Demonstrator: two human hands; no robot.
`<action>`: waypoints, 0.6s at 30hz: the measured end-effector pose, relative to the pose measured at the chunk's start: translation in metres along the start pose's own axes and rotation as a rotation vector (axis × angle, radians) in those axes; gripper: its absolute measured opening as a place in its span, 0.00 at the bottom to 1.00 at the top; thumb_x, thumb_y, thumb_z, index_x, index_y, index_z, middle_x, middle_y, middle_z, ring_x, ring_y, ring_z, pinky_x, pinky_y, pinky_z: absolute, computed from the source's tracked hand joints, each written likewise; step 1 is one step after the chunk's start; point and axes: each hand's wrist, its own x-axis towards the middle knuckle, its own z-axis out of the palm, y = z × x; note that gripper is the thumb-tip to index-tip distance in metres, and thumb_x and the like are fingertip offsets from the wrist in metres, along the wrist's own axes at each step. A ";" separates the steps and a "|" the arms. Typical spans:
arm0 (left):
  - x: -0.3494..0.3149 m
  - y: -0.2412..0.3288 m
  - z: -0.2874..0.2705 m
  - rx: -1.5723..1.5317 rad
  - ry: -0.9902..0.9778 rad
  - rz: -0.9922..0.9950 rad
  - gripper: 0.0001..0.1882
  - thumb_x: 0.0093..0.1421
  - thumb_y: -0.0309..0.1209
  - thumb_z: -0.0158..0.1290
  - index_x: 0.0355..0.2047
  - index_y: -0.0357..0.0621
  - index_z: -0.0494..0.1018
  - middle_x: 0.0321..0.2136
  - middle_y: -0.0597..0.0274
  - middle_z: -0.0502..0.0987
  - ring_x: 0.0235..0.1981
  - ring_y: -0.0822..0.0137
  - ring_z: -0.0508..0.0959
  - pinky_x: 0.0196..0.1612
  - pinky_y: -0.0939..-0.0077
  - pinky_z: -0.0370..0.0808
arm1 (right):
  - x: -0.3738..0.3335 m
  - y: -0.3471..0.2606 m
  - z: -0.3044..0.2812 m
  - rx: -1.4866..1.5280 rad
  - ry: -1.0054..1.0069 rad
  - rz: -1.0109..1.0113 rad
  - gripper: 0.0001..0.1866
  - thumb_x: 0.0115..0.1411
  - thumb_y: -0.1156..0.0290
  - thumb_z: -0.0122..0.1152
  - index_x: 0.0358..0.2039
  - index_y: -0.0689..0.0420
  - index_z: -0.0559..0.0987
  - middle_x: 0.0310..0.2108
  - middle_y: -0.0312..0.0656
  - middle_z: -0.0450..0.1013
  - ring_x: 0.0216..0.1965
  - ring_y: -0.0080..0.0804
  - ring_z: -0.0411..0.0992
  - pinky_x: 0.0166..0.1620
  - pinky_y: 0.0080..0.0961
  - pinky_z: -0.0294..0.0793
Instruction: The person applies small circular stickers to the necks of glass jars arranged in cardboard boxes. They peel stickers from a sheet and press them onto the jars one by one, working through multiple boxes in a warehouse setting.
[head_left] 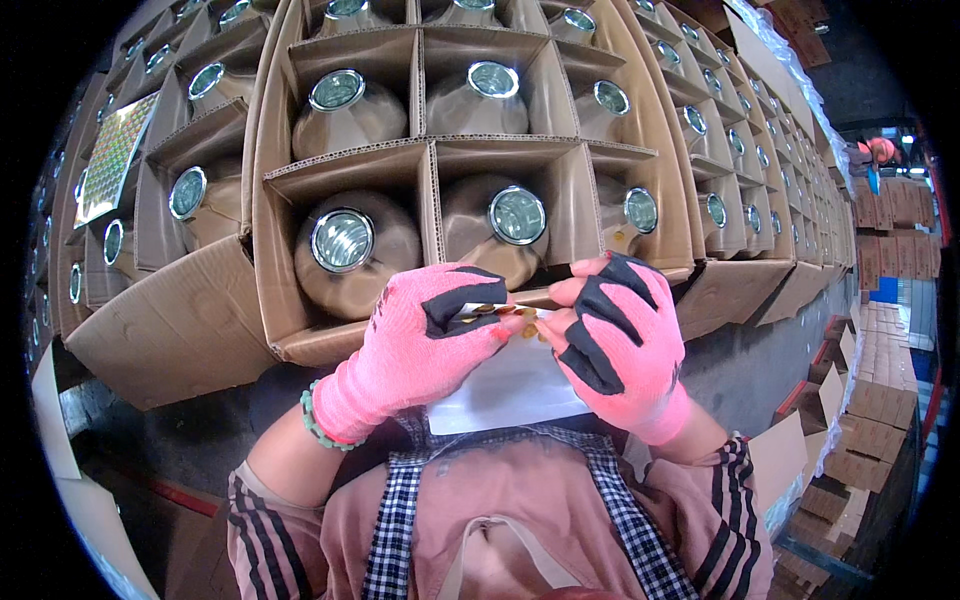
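Now | step: gold stickers (532, 329) are apparently being loosened from the white sheet (508, 390) | place: sheet is being held near the box (318, 346) | left hand (415, 328): sheet's edge is being pinched | right hand (628, 350): fingertips are being bent at the stickers, grip cannot be told | next: a fine edge pinch is being called for, probably

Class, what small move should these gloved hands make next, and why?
Probably the right hand should peel one small gold spot, seemingly a sticker, off the white sheet while the left hand steadies it: both hands' fingertips are already at the sheet's upper edge, where the gold spots show.
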 end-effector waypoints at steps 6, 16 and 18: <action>0.003 -0.002 -0.006 -0.042 -0.214 0.131 0.11 0.42 0.28 0.59 0.25 0.37 0.73 0.21 0.54 0.73 0.24 0.57 0.73 0.28 0.72 0.70 | 0.011 0.014 -0.024 0.242 0.010 0.117 0.09 0.37 0.78 0.61 0.23 0.59 0.72 0.39 0.45 0.70 0.43 0.47 0.66 0.48 0.37 0.63; -0.005 -0.015 0.008 0.112 -0.460 0.482 0.12 0.44 0.33 0.56 0.30 0.45 0.71 0.26 0.57 0.70 0.26 0.56 0.72 0.27 0.67 0.69 | 0.034 0.056 0.050 -0.074 -0.482 -0.130 0.05 0.39 0.75 0.59 0.19 0.57 0.73 0.55 0.44 0.57 0.57 0.51 0.51 0.54 0.45 0.55; -0.005 -0.017 0.004 0.146 -0.445 0.485 0.13 0.44 0.34 0.56 0.31 0.45 0.71 0.27 0.56 0.71 0.27 0.56 0.73 0.28 0.67 0.70 | 0.038 0.056 0.055 -0.153 -0.506 -0.178 0.05 0.38 0.75 0.60 0.19 0.57 0.73 0.54 0.45 0.57 0.57 0.51 0.51 0.54 0.45 0.55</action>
